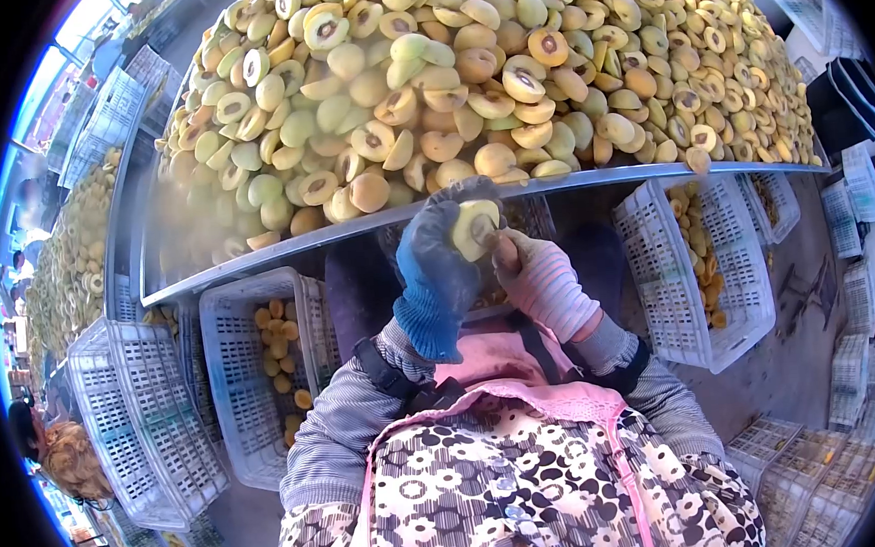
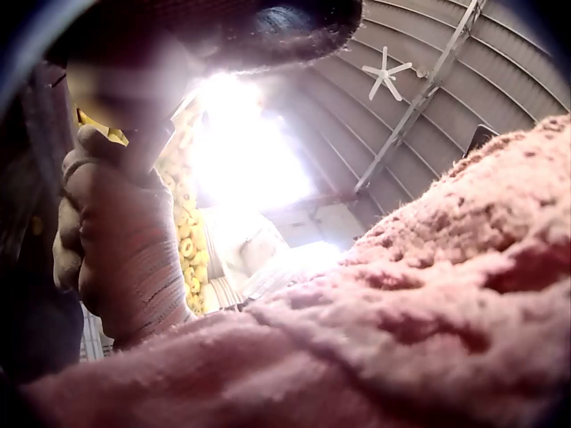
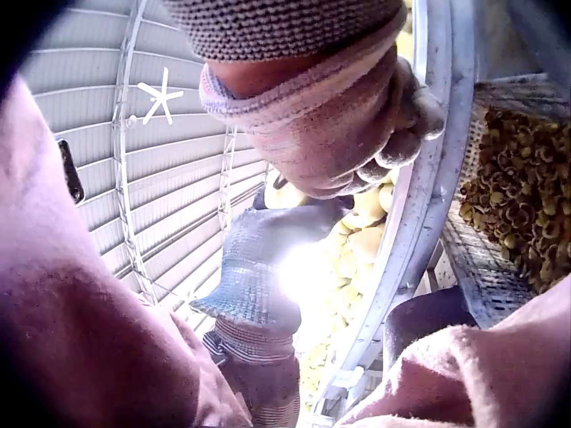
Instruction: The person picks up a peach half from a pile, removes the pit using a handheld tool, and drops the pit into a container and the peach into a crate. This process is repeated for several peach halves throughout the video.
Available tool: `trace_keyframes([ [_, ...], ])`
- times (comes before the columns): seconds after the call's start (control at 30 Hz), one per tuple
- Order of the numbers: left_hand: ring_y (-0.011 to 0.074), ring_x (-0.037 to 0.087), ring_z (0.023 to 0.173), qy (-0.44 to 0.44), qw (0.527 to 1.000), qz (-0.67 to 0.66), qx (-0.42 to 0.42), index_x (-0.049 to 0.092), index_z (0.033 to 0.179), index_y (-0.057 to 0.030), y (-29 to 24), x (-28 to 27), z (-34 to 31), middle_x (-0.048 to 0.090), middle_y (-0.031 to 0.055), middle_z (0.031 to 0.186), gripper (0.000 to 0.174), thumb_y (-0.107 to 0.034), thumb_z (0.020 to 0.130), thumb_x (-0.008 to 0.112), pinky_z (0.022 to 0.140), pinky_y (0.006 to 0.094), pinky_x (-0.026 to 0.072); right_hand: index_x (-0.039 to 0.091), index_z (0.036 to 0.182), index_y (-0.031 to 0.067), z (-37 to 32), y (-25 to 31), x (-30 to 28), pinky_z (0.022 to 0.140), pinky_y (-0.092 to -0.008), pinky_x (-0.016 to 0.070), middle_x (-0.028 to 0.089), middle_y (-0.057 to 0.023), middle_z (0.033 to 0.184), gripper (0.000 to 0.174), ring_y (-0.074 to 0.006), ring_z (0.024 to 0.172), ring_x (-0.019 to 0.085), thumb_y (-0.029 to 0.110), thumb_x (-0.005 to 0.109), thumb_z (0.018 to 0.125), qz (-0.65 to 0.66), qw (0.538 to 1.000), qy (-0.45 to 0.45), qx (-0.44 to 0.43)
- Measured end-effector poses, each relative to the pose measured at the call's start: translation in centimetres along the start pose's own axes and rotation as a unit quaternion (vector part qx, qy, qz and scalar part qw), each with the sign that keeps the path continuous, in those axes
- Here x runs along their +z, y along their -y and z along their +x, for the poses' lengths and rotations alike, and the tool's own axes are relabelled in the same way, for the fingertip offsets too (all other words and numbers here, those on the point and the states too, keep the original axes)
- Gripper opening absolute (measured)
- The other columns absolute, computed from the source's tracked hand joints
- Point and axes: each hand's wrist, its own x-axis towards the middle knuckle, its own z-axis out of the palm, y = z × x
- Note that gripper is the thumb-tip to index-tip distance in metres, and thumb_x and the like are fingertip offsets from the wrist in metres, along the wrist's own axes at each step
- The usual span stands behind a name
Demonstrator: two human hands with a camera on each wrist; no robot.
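Observation:
A pale yellow-green fruit half is held in the blue-gloved left hand, with the cut face up and a brown hollow or pit at its centre. Against its right edge, the right hand in a striped pale glove pinches with thumb and fingers. Whether a small tool is inside that grip cannot be seen. The left wrist view shows the right hand with curled fingers beside a dark, blurred shape. In the right wrist view the right hand is curled above the left hand.
Halved fruit is heaped on a metal-edged table in front. White crates with fruit stand below it, one at the left and one at the right. Stacked crates are at the lower right; another person is at the far left.

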Motion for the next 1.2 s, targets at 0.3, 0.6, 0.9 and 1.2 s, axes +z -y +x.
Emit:
trace_keyframes([
  [0.3,0.0212,0.060,0.092,0.022,0.948,-0.316,-0.042,0.055,0.117,0.0059,-2.0,1.2,0.1,0.062,0.0145,0.107,0.046,-0.030,0.093,0.040,0.084,0.0307,0.0495,0.058,0.108,0.0148,0.3,0.8,-0.7,0.068,-0.0479,0.0482,0.064,-0.0206,0.079,0.024,-0.0415,0.076,0.061,0.028,0.047,0.092,-0.005,1.000,0.012,0.017],
  [0.6,0.0225,0.062,0.092,0.068,0.997,-0.013,0.019,0.050,0.120,0.0036,-1.7,0.6,1.0,0.062,0.0167,0.106,0.034,-0.022,0.097,0.050,0.081,0.0316,0.0514,0.060,0.116,0.0114,0.3,0.8,-2.0,0.064,-0.0429,0.0511,0.065,-0.0191,0.079,0.038,-0.0377,0.074,0.063,0.025,0.066,0.081,-0.083,0.996,-0.012,0.037],
  [0.9,0.0225,0.063,0.097,0.087,0.968,0.149,0.184,0.046,0.123,0.0062,-0.2,2.1,1.3,0.063,0.0154,0.109,0.033,-0.008,0.095,0.053,0.088,0.0320,0.0513,0.059,0.118,0.0091,0.3,-0.5,-3.0,0.065,-0.0431,0.0508,0.065,-0.0194,0.079,0.042,-0.0372,0.075,0.064,0.025,0.067,0.080,-0.096,0.994,-0.015,0.058],
  [1.2,0.0218,0.065,0.091,0.062,0.997,-0.041,0.032,0.049,0.117,0.0062,-0.9,3.4,0.7,0.064,0.0157,0.103,0.027,-0.003,0.092,0.054,0.081,0.0318,0.0537,0.062,0.097,0.0074,0.3,-1.5,-1.7,0.062,-0.0455,0.0493,0.062,-0.0218,0.075,0.020,-0.0409,0.073,0.061,0.024,0.054,0.089,-0.037,0.999,0.000,0.036],
])
